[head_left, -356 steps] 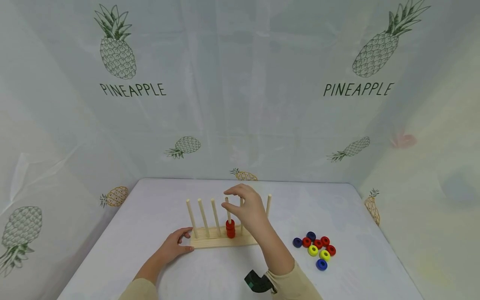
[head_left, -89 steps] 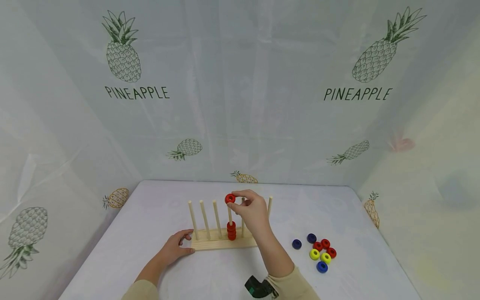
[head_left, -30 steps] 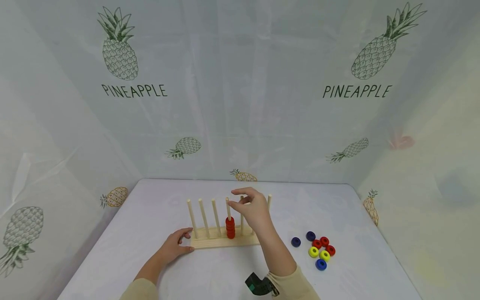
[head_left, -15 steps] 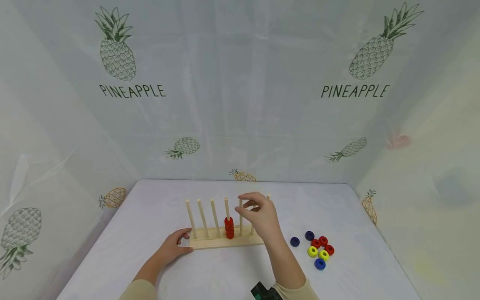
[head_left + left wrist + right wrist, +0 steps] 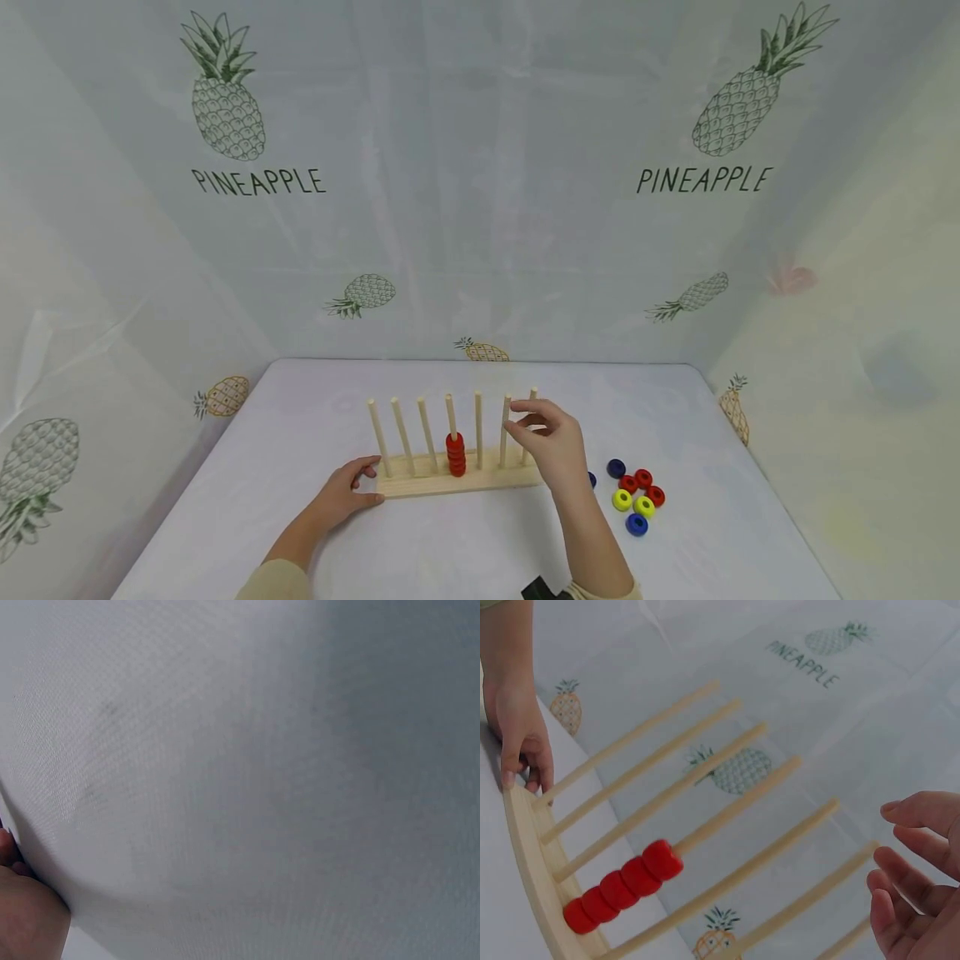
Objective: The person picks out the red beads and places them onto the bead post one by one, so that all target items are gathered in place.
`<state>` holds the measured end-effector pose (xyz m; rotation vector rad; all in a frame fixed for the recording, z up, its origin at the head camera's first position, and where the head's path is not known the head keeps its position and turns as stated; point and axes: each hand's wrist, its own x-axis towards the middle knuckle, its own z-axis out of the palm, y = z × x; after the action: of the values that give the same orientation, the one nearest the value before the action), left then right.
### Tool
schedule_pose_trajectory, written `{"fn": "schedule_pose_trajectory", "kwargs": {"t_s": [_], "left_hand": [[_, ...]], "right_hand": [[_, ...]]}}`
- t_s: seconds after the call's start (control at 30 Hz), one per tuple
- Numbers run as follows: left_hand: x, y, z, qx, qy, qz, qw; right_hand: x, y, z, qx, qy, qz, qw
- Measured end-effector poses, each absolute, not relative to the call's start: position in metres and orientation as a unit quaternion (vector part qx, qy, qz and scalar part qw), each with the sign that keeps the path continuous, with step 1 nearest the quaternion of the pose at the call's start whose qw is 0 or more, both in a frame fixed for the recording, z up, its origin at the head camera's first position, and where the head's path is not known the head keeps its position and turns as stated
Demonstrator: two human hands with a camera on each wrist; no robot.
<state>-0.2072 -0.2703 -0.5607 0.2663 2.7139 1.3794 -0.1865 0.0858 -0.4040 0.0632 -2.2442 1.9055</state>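
A wooden peg board (image 5: 416,487) with several upright pegs lies on the white table. My left hand (image 5: 343,496) grips its left end, thumb at the front edge and fingers toward the back corner. One middle peg carries a stack of several red rings (image 5: 456,456); the other pegs are bare. Over the right-hand pegs hovers my right hand (image 5: 553,437), thumb and forefinger apart and nothing between them. The right wrist view also shows the red stack (image 5: 622,889) and my relaxed, curved right fingers (image 5: 922,817) beside the peg tips. The left wrist view is mostly pale cloth.
Loose rings lie right of the board: several red ones (image 5: 642,478), two yellow ones (image 5: 622,499), a blue one (image 5: 637,524) and a dark blue one (image 5: 616,468). Another dark blue ring (image 5: 592,480) is partly hidden behind my right forearm. A pineapple-print curtain (image 5: 480,208) surrounds the table.
The red stack has grown over the earlier frames, the latest ring released onto it from my right hand. That empty hand has since moved right toward the loose rings. My left hand stays put.
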Motion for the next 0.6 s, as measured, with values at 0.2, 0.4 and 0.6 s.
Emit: {"fn": "schedule_pose_trajectory", "kwargs": {"t_s": [0.2, 0.4, 0.6], "left_hand": [[-0.206, -0.269, -0.56, 0.074, 0.887, 0.454, 0.047], [-0.204, -0.268, -0.558, 0.082, 0.888, 0.451, 0.044], [-0.204, -0.268, -0.556, 0.088, 0.886, 0.453, 0.041]], "right_hand": [[-0.184, 0.101, -0.417, -0.022, -0.767, 0.63, 0.122], [-0.183, 0.119, -0.433, -0.062, -0.782, 0.605, 0.136], [-0.179, 0.134, -0.444, -0.1, -0.783, 0.601, 0.124]]}}
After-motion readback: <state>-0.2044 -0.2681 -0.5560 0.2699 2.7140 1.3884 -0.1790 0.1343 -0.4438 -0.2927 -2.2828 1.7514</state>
